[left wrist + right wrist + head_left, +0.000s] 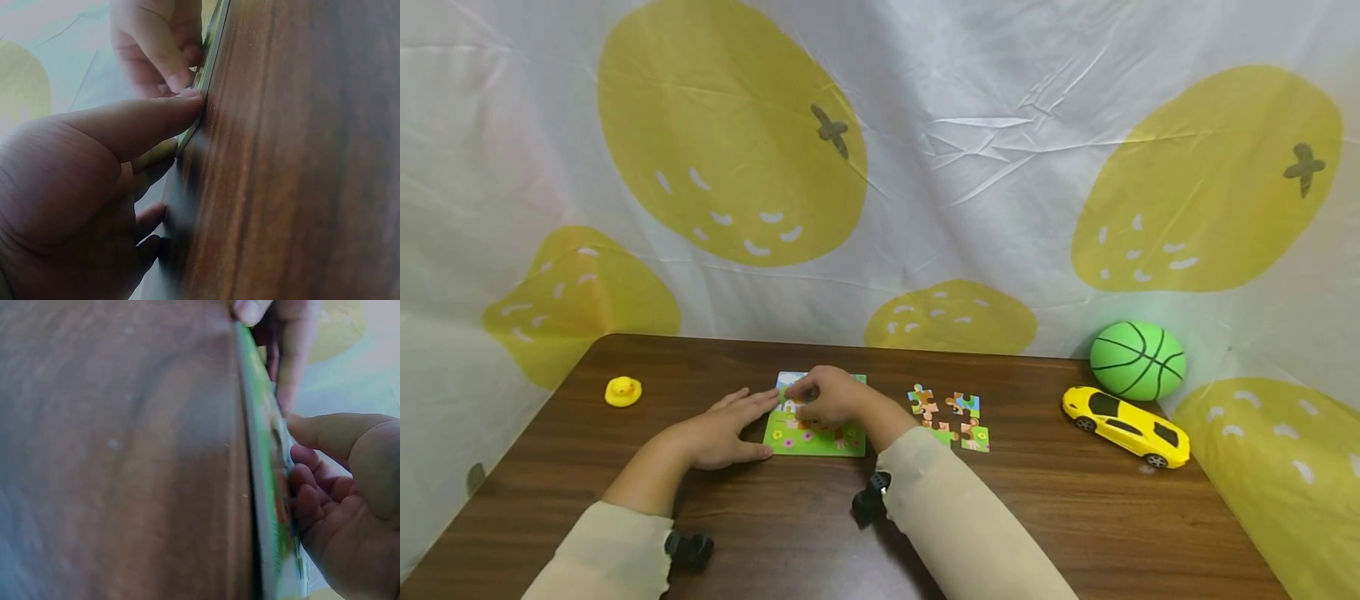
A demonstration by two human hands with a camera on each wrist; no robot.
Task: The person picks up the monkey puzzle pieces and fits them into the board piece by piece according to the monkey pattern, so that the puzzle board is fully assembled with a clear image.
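A jigsaw puzzle board point(817, 446) with a green, flowered picture lies on the brown table. My left hand point(727, 429) steadies its left side, fingers extended, with the thumb at the near left corner and the fingertips along the upper left edge. Over the upper middle of the board, my right hand point(835, 398) has its fingers and thumb point(325, 434) curled together at the picture surface, pinching a puzzle piece that they mostly hide. To the right of the board lie several loose puzzle pieces point(976, 435), partly behind the right forearm.
A yellow toy car point(1126, 427) and a green ball point(1138, 361) sit at the table's right side. At the far left is a yellow rubber duck point(623, 391). A white curtain point(970, 167) with yellow fruit prints hangs behind the table point(760, 533).
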